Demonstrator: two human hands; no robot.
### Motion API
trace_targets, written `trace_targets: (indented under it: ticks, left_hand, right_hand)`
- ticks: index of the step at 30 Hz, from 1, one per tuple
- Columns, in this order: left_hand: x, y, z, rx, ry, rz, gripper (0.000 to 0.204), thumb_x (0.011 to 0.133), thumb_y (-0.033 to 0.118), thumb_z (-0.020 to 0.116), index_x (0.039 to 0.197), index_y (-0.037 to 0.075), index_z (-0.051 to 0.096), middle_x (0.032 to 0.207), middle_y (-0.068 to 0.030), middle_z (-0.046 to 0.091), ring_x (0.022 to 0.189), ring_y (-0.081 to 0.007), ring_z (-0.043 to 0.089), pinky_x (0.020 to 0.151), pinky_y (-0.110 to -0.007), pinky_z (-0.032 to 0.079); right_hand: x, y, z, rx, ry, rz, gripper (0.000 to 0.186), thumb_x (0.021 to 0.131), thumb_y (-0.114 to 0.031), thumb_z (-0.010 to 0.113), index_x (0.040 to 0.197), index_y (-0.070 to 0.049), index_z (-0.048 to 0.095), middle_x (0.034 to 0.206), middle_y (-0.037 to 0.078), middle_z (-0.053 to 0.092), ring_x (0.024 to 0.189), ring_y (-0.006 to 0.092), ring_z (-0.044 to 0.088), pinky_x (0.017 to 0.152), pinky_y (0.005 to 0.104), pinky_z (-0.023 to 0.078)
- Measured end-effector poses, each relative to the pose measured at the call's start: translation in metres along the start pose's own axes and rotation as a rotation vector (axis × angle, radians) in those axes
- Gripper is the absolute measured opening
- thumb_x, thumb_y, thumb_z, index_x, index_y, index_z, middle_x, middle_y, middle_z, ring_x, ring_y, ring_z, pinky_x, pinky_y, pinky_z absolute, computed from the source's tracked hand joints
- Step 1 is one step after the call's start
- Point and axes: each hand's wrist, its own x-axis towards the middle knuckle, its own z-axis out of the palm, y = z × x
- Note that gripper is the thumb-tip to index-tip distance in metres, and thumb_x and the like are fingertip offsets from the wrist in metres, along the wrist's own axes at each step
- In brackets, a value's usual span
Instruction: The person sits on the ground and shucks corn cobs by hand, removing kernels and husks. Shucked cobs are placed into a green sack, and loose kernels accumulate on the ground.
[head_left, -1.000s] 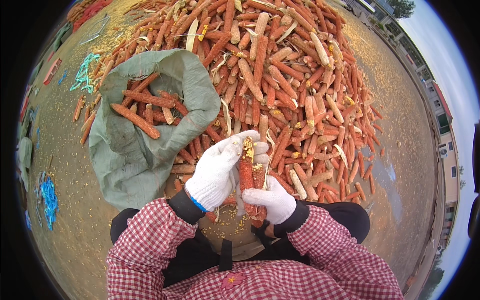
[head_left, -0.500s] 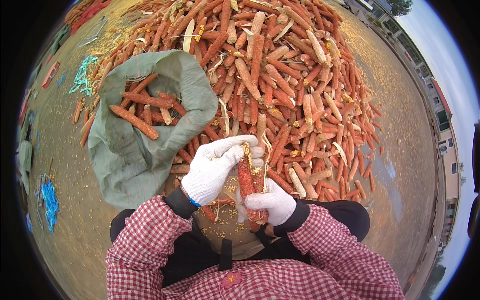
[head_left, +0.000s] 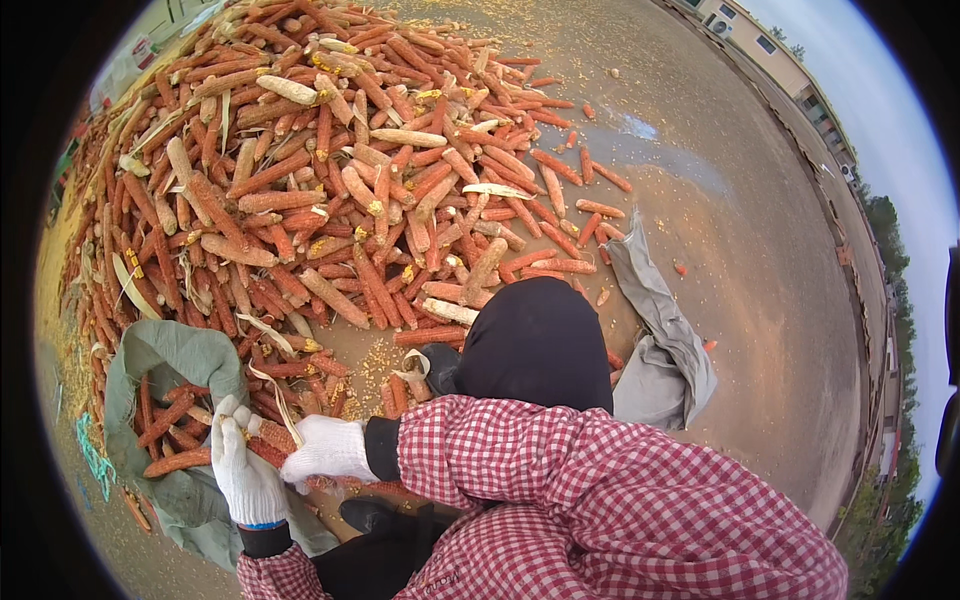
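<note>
The right hand (head_left: 330, 448), in a white glove, is closed round a few cobs (head_left: 272, 433), its grip clamped on them at the lower left. They slant from it up and to the left, and their far ends lie against or just beside the left hand (head_left: 247, 478). That hand, also gloved in white, points its fingers upward, nearly straight and side by side; I cannot tell whether its grip clamps on the cobs or only rests by them. A thin pale husk (head_left: 275, 397) runs up and to the left from the right hand.

The cobs are at the near right side of a grey-green bag (head_left: 180, 345), which gapes open on the ground (head_left: 760, 300) with other cobs inside. A wide pile (head_left: 330, 180) of red and tan cobs spreads beyond the bag and both hands, with husks and a few yellow grains among it. Loose kernels (head_left: 372, 365) dot the ground between the pile and the right hand. Turquoise twine (head_left: 95, 458) lies left of the bag. To the right, well apart from the hands, a crumpled grey sheet (head_left: 655, 385) lies beside the person's dark knee (head_left: 535, 345). A checked sleeve (head_left: 580, 450) covers the right arm.
</note>
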Motion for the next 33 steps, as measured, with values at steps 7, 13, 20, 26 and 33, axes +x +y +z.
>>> trace_targets:
  ticks: [7, 13, 20, 26, 33]
  left_hand:
    - [0.004, -0.007, -0.015, 0.121, 0.06, -0.095, 0.035, 0.105, 0.022, 0.056, 0.129, -0.002, 0.055, 0.107, -0.0074, 0.065, 0.092, -0.0173, 0.063, 0.083, -0.036, 0.055]
    - [-0.017, 0.013, -0.041, 0.031, 0.191, -0.099, 0.028, 0.107, 0.031, 0.052, 0.122, 0.007, 0.056, 0.101, -0.0026, 0.064, 0.088, -0.0147, 0.062, 0.078, -0.035, 0.055]
    - [-0.048, 0.022, -0.051, 0.049, 0.279, -0.177, 0.03, 0.108, 0.037, 0.046, 0.119, 0.011, 0.057, 0.096, 0.003, 0.063, 0.082, -0.012, 0.061, 0.07, -0.031, 0.053]
    - [-0.048, 0.023, 0.017, 0.187, 0.029, -0.142, 0.027, 0.104, 0.019, 0.056, 0.123, -0.001, 0.057, 0.097, -0.0055, 0.064, 0.086, -0.0165, 0.062, 0.078, -0.033, 0.055]
    - [-0.052, 0.034, 0.052, -0.242, -0.103, -0.306, 0.033, 0.102, 0.019, 0.059, 0.125, -0.005, 0.057, 0.098, -0.0081, 0.064, 0.088, -0.0173, 0.062, 0.085, -0.032, 0.056]
  right_hand:
    - [0.042, 0.057, 0.042, -0.427, 0.424, -0.171, 0.027, 0.079, -0.02, 0.063, 0.094, 0.003, 0.066, 0.086, 0.027, 0.069, 0.084, 0.0432, 0.068, 0.073, 0.0478, 0.054]
    - [0.051, 0.06, 0.088, -0.39, 0.39, -0.127, 0.028, 0.089, -0.022, 0.062, 0.106, -0.001, 0.06, 0.095, 0.024, 0.069, 0.091, 0.0434, 0.068, 0.078, 0.0488, 0.053]
    - [0.051, 0.091, 0.12, -0.441, 0.394, -0.198, 0.023, 0.09, -0.021, 0.062, 0.107, -0.006, 0.058, 0.088, 0.019, 0.069, 0.085, 0.0413, 0.068, 0.074, 0.0499, 0.052]
    - [0.006, 0.054, 0.081, -0.528, 0.44, -0.055, 0.033, 0.09, -0.031, 0.061, 0.105, -0.001, 0.059, 0.093, 0.026, 0.069, 0.089, 0.042, 0.069, 0.08, 0.0483, 0.055]
    - [-0.057, 0.019, 0.049, 0.347, 0.019, 0.046, 0.033, 0.087, -0.016, 0.072, 0.116, -0.002, 0.064, 0.096, 0.007, 0.069, 0.084, 0.0165, 0.066, 0.074, 0.0314, 0.053]
